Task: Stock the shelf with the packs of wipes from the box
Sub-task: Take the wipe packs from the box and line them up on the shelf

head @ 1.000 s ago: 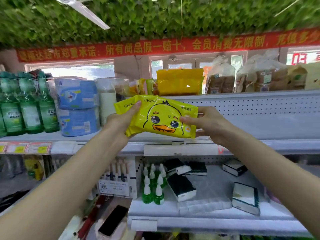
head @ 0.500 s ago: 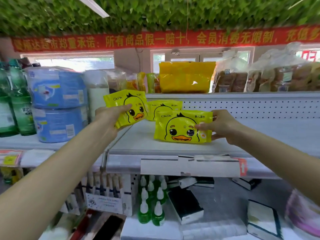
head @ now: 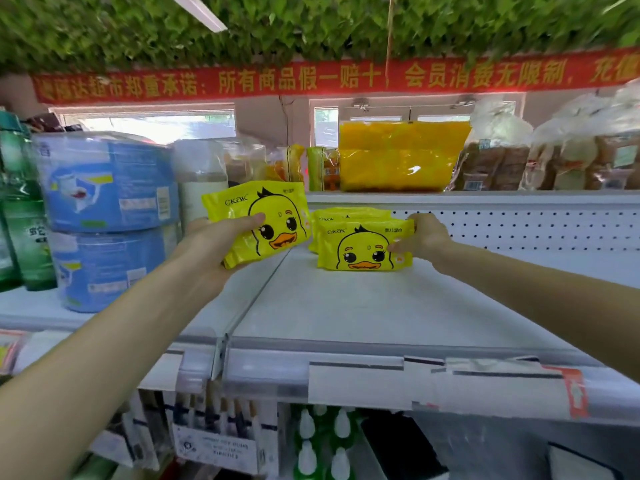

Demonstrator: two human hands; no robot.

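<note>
My left hand (head: 214, 240) grips a yellow pack of wipes (head: 263, 216) with a duck face, held tilted just above the left end of the grey shelf (head: 346, 306). My right hand (head: 424, 237) holds a second yellow duck pack (head: 360, 247) by its right end; this pack stands on the shelf near the back. Right behind it, another yellow pack (head: 346, 213) shows only its top edge. The box is out of view.
Blue round packs (head: 107, 216) and green bottles (head: 24, 216) stand to the left. A perforated back panel (head: 519, 223) closes the shelf. A large yellow bag (head: 401, 157) and bagged goods sit on top. Below are small green bottles (head: 322, 441) and boxes.
One pack held in both hands became two, one per hand. The right hand moved its pack back on the shelf against the rear pack. The view came closer to the shelf.
</note>
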